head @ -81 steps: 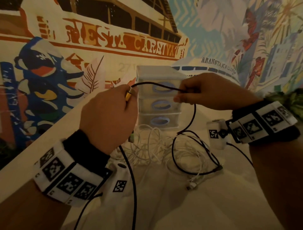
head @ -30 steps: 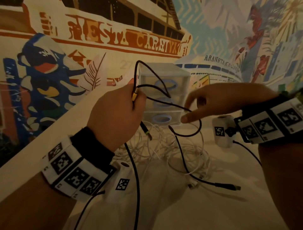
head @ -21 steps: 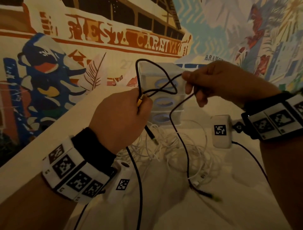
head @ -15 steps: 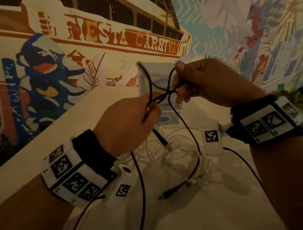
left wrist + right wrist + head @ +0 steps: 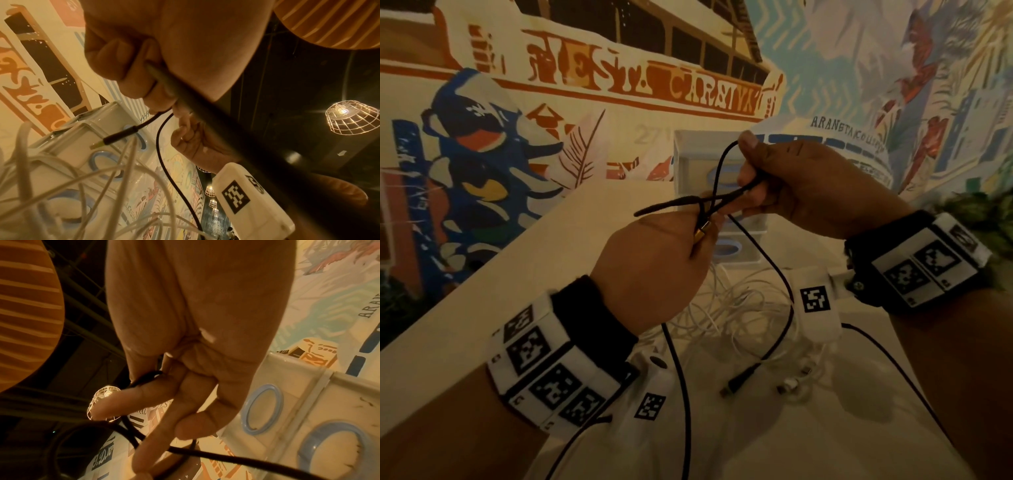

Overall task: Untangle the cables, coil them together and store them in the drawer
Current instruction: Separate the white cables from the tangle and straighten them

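Both hands, left [image 5: 654, 270] and right [image 5: 808, 185], pinch the black cable [image 5: 784, 291] tight; only the left wrist view shows its plug [image 5: 118, 139] dangling.

- The messy heap of thin white cables [image 5: 736, 308] covers the pale table [image 5: 774, 445] right in front of the small clear plastic drawer box with blue ring handles [image 5: 726, 246], so the way to the drawers is blocked low down.
- The thin black cable [image 5: 784, 294] hangs down across that heap.
- Nearer the person, the table is bare, so a hand can pass there.
- The painted wall [image 5: 585, 102] stands close behind the drawer box.
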`<state>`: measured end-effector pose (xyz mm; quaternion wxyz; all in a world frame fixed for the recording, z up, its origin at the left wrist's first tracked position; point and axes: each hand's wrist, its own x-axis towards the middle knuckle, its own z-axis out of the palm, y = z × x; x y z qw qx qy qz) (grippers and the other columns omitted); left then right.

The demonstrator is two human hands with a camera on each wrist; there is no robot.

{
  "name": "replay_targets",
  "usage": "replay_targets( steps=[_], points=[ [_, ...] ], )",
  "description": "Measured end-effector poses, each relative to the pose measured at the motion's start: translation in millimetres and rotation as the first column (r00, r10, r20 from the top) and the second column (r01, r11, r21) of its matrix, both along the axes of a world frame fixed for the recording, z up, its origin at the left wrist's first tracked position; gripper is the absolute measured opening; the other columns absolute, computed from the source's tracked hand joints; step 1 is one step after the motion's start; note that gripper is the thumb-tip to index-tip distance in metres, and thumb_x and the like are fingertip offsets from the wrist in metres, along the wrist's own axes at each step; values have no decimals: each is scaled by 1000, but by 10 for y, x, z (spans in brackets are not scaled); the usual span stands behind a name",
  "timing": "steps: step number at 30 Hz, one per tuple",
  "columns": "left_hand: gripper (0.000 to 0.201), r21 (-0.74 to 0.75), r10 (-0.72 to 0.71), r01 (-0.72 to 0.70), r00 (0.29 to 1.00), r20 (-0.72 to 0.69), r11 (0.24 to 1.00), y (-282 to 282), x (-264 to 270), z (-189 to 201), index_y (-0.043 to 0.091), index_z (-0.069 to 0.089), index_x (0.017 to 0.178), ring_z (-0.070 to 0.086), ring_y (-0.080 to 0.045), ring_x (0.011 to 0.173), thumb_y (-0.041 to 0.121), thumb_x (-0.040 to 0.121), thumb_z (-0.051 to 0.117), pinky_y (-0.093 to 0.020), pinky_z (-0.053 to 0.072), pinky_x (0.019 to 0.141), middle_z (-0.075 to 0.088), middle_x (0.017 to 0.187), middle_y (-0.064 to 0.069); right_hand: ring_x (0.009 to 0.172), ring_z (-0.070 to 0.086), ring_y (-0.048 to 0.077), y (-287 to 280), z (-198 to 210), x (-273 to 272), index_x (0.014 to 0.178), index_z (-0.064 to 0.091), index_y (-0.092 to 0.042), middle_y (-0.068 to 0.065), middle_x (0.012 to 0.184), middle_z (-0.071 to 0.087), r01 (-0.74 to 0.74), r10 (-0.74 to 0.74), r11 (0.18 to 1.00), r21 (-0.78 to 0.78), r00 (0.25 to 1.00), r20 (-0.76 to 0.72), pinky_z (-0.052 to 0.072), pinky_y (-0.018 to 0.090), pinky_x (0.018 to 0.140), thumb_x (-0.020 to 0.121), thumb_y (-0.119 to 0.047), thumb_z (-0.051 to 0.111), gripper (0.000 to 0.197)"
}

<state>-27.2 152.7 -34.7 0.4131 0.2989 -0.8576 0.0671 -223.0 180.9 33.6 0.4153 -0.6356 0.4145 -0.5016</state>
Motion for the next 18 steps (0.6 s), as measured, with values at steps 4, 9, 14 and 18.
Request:
replay_targets(
  steps=[4, 9, 14, 18],
  points=[
    [22, 29, -146, 150, 984, -100, 988, -12, -20, 1, 33, 66, 97, 45, 12, 50, 40, 100, 45, -3, 29, 44, 31, 45, 20, 74, 77, 21, -15, 1, -19, 70, 71, -14, 2, 55, 67, -9, 7, 1000, 16, 997, 76, 59, 28, 70, 89, -43, 54, 39],
    [42, -22, -88, 87, 992, -90, 996, 51, -28, 19, 22, 66, 125, 41, 11, 49, 46, 101, 41, -5, 27, 45, 28, 48, 24, 65, 71, 19, -36, 18, -61, 65, 72, -20, -2, 55, 62, -1, -7, 996, 85, 995, 100, 48, 32, 71, 103, -41, 48, 49],
    [49, -24, 38, -40, 997, -65, 999, 29, 1, 70, 30, 63, 130, 31, -5, 42, 54, 100, 31, -12, 17, 45, 27, 50, 14, 55, 58, 13, -23, 10, -52, 64, 74, -21, 0, 59, 62, 27, -31, 996, 82, 998, 47, 47, 26, 66, 101, -42, 51, 49],
    [40, -199, -17, 8, 999, -43, 980, 58, 31, 100, 22, 64, 130, 27, -6, 49, 43, 102, 44, -17, 19, 50, 48, 57, 9, 50, 56, 10, 18, 13, 37, 64, 76, -19, -1, 58, 64, -30, 30, 999, 39, 999, 13, 48, 18, 53, 93, -47, 53, 46]
  ],
)
